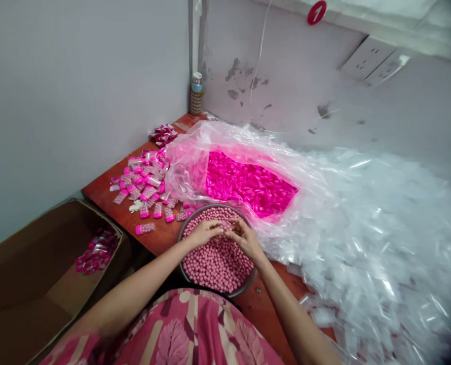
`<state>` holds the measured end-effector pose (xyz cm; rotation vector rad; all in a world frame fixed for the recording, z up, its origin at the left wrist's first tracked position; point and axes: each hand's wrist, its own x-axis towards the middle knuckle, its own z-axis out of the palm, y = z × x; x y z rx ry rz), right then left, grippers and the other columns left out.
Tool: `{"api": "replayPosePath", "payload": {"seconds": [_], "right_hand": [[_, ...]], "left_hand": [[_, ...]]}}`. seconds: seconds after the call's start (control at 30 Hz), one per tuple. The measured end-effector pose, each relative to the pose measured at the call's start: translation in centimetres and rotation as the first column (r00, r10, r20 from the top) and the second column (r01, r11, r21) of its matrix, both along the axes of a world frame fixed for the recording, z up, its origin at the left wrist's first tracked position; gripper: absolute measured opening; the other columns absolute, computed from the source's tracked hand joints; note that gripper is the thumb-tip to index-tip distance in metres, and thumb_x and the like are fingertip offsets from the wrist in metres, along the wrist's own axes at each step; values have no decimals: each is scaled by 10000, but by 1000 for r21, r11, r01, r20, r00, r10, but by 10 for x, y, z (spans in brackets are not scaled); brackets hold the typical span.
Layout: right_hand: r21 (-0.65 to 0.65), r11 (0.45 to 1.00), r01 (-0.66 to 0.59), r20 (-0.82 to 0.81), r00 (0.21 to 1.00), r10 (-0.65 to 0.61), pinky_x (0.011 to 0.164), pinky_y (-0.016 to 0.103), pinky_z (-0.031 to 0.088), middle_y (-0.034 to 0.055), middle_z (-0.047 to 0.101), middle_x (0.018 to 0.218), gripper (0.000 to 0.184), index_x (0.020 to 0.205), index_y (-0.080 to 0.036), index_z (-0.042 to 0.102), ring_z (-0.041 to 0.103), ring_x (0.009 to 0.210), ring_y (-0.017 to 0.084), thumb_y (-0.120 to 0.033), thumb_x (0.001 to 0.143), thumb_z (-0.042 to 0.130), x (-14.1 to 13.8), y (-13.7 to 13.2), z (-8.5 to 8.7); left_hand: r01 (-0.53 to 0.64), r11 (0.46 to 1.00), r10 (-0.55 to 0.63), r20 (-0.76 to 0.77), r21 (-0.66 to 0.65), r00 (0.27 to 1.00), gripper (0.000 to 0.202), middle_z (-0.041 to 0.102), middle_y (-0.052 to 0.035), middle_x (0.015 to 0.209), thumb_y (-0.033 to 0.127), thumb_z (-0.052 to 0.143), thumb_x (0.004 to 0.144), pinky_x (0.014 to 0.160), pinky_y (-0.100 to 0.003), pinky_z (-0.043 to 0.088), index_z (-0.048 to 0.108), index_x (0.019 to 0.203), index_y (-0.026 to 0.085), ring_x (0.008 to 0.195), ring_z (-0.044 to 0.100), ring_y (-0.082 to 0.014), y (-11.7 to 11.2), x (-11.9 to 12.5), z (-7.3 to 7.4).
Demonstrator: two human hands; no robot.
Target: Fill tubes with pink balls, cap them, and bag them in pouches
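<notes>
A dark round basin [182, 271] full of small pink beads [214, 268] stands right in front of me. Over the beads, my left hand [205, 234] and my right hand [245, 239] come together with bent fingers. Between their fingertips is a small clear container [224, 227] with pink beads in it, partly hidden by the fingers. Just behind the basin, an open plastic bag [187, 152] holds a heap of bright pink caps [244, 182]. Left of the basin lies a pile of filled clear containers with pink ends [149, 177].
A large heap of clear empty containers [377, 243] covers the right side of the red table [160, 238]. At lower left stands an open cardboard box [69, 299] with pink packets [98, 251] inside. A bottle [196, 94] stands in the far corner by the walls.
</notes>
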<state>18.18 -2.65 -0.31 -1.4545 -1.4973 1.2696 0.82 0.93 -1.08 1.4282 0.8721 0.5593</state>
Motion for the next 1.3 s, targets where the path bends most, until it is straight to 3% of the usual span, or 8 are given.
{"api": "replayPosePath", "payload": {"seconds": [0.07,0.17,0.4,0.5,0.73,0.9,1.1,1.3], "right_hand": [[73,994,-83,8,997,83,673,278,455,14,585,853,318,1061,-228,495,563,769,156,-338,767,543,4,-5,12],[141,975,-171,58,985,164,705,280,433,27,590,890,248,1028,-224,526,552,795,155,-313,798,520,7,-12,25],[111,961,-255,169,957,235,530,195,361,-43,514,635,184,905,-200,538,464,560,96,-286,749,584,10,-25,32],[90,970,-226,154,965,210,492,184,338,-61,483,580,134,817,-200,536,447,522,89,-262,721,605,12,-31,26],[70,995,-72,145,988,61,470,199,399,-46,562,588,113,801,-205,533,507,485,102,-310,794,492,4,-34,3],[108,989,97,249,961,-122,640,238,446,-7,636,750,155,814,-206,592,581,687,142,-335,757,529,23,-11,11],[182,851,492,520,686,-508,785,354,378,134,617,928,298,949,-129,572,548,891,243,-336,796,422,106,59,26],[114,772,625,659,534,-529,801,408,360,210,608,904,296,896,-84,576,530,957,315,-321,721,551,135,111,5]], "left_hand": [[34,984,-17,103,-173,995,328,637,-56,851,321,523,759,662,-286,458,587,1020,133,718,582,-164,-2,-1,4],[51,968,-24,113,-244,993,364,634,-53,819,347,565,723,641,-276,448,600,1011,126,708,572,-163,-5,-4,9],[188,982,-185,-77,27,980,279,651,-39,826,312,529,745,695,-251,406,651,928,141,752,551,-163,-12,-8,20],[207,978,-205,-76,19,976,280,659,-38,854,306,513,751,712,-255,408,650,946,158,774,560,-171,-16,-6,18],[89,995,-92,-54,-55,994,289,650,-32,770,321,530,739,631,-251,424,654,942,157,672,558,-158,-10,2,6],[-116,972,122,15,-204,992,339,632,-50,897,347,587,696,686,-289,461,623,971,153,791,571,-180,-3,-1,6],[-165,908,237,147,-385,960,362,627,-38,841,358,642,656,707,-314,479,600,955,158,767,575,-168,-3,-3,13],[-157,883,270,205,-443,941,317,632,-33,826,355,642,670,675,-286,479,616,926,168,735,578,-156,-11,7,19]]}}
